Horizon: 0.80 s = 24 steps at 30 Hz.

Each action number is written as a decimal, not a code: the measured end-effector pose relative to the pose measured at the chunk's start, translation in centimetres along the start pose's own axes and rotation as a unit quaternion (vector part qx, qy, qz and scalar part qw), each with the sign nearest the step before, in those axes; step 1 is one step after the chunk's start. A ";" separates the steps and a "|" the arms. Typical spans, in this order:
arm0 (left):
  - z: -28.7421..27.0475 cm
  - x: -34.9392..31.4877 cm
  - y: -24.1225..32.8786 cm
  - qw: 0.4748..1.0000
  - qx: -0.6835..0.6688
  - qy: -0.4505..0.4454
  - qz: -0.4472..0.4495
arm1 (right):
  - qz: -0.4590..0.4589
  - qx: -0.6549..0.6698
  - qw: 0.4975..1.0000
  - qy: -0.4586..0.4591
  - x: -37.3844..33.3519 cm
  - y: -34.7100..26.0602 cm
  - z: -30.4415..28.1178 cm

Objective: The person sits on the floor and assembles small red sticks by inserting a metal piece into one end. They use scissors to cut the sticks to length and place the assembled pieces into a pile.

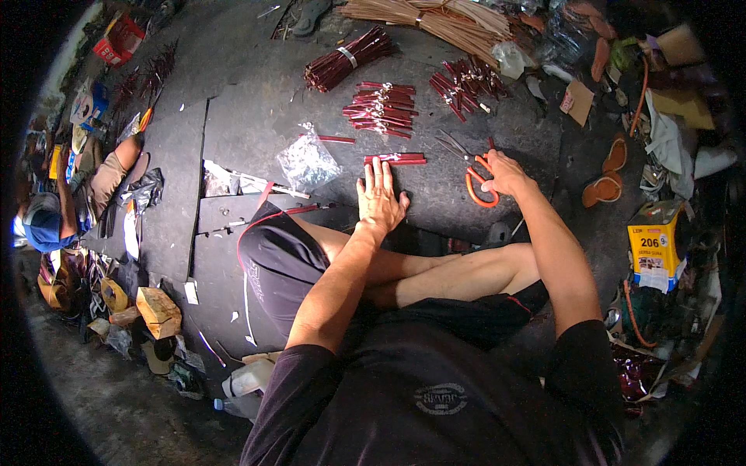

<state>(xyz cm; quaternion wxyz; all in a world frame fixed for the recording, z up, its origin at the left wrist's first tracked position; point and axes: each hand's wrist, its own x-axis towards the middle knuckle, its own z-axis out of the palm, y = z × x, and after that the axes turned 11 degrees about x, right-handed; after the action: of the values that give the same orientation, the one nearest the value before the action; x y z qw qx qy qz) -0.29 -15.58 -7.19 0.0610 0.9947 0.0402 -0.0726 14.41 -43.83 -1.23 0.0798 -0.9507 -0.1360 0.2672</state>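
Observation:
My left hand lies flat with its fingers stretched out, the fingertips resting on a small row of dark red strips on the black floor sheet. To its right, my right hand is closed on scissors with orange handles. Their blades stand apart and point toward the far left. A short dark red end sticks up beside the right fingers; I cannot tell if it is held. Beyond the left hand lies a stacked pile of short dark red strips with pale, shiny middles. A clear plastic bag sits left of the hand.
Farther off lie a tied dark red bundle, loose red strips and a long tan bundle. Orange sandals and a yellow container stand right. Another person in a blue cap is at the far left.

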 end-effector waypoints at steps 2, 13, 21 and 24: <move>-0.1 0.0 0.0 1.000 -0.002 -0.010 0.001 | -0.023 0.027 0.998 -0.049 0.0 0.3 -0.6; 0.7 -0.1 -0.2 1.000 0.021 0.004 0.010 | 0.039 0.586 0.792 -0.170 -5.5 -9.3 -3.4; 0.6 0.0 -0.3 1.000 0.010 -0.003 0.010 | 0.130 0.687 0.627 -0.345 -7.3 -14.1 1.3; 0.9 -0.1 -0.2 1.000 0.015 0.004 0.012 | 0.129 0.694 0.614 -0.354 -6.8 -13.5 1.7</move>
<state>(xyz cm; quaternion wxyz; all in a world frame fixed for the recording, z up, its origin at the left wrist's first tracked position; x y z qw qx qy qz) -0.49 -15.47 -8.09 0.0466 0.9962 0.0277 -0.0686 5.02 -32.87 3.69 0.6259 -0.4509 0.1968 0.6052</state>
